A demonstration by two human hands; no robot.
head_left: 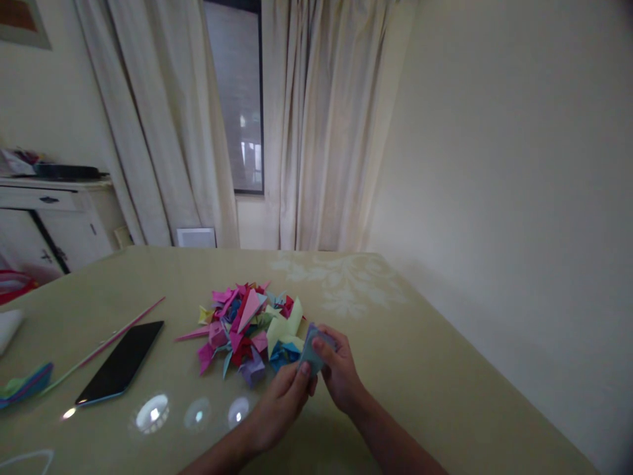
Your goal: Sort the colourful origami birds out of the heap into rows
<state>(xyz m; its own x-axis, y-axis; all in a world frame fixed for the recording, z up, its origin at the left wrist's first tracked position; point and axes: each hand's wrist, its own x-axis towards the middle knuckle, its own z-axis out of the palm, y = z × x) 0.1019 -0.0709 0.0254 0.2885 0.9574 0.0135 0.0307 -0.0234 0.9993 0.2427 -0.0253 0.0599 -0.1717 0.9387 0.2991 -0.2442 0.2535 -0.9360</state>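
Observation:
Both my hands meet low in the middle of the view and pinch one small folded piece of grey-blue paper (313, 349). My left hand (279, 406) grips its lower edge with thumb and fingers closed. My right hand (339, 373) holds its right side, fingers curled round it. Just to the left of the hands lies a heap of folded coloured paper pieces (247, 326) in pink, red, blue, purple and pale green, resting on the glossy yellow-green table (395, 343).
A dark phone (121, 361) lies face up left of the heap, with a thin pink stick (111, 340) beside it. More coloured paper (22, 386) sits at the left edge. Behind the table are curtains (316, 125), a window and a white cabinet (54, 218).

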